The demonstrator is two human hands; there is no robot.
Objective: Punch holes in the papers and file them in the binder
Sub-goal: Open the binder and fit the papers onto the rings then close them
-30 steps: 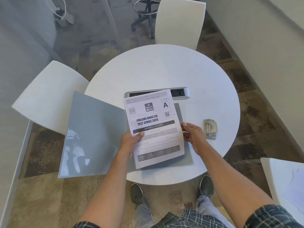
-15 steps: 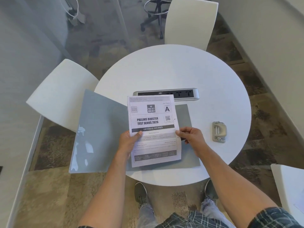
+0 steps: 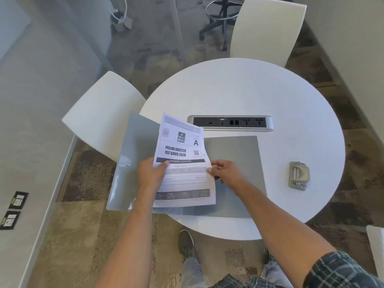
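Note:
A printed paper stack [image 3: 182,163] headed "PRELIMS BOOSTER TEST SERIES 2026" is held above an open grey binder [image 3: 234,163] that lies on the round white table [image 3: 249,90]. My left hand [image 3: 151,173] grips the papers' left edge, thumb on top. My right hand [image 3: 226,171] pinches their right edge. The binder's left cover [image 3: 131,163] is raised and overhangs the table's edge. A small metal hole punch [image 3: 298,175] sits on the table to the right, apart from both hands.
A silver power socket strip [image 3: 230,123] is set in the table behind the binder. White chairs stand at the left [image 3: 99,113] and far side [image 3: 268,28]. A stool base [image 3: 220,15] is beyond. My shoes [image 3: 186,244] show below the table edge.
The papers have shifted left and tilted, their top now leaning toward the left cover, leaving the binder's right half uncovered. Both hands kept their hold.

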